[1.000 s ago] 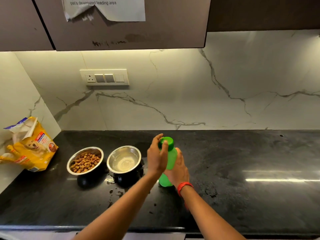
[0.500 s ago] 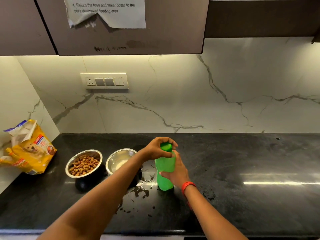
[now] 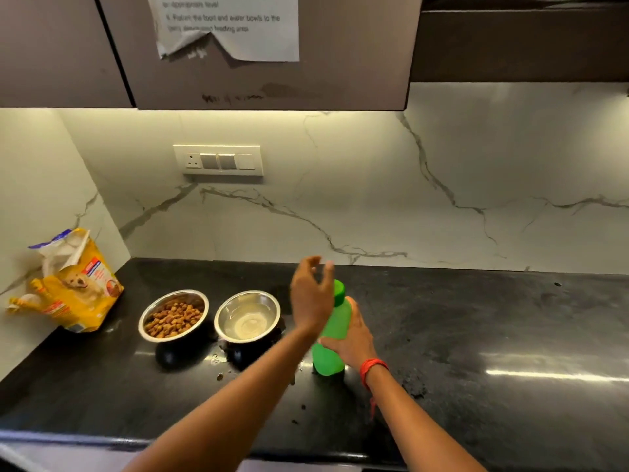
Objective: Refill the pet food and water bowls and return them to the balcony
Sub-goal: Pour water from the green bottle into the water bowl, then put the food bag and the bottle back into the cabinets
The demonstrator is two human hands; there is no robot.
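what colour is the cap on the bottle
The cap is bright green, the same as the bottle; the head view, the only view, shows it clearly.

The bottle (image 3: 332, 338) I hold is smooth, slightly see-through green plastic with a duller, solid green cap (image 3: 339, 290). The food bowl (image 3: 153, 310) and the water bowl (image 3: 272, 306) are polished steel with bright, mirror-like rims. The counter (image 3: 493, 318) is black stone, glossy enough to throw back a white streak yet faintly mottled and wet in spots, and it meets a smooth white veined wall (image 3: 374, 199) that carries a shiny plastic switch plate (image 3: 218, 160). The food bag (image 3: 73, 291) is glossy printed film, the sheet (image 3: 238, 32) on the matt brown cabinet (image 3: 357, 56) is plain torn paper, and a red cloth thread (image 3: 372, 366) rings my wrist.
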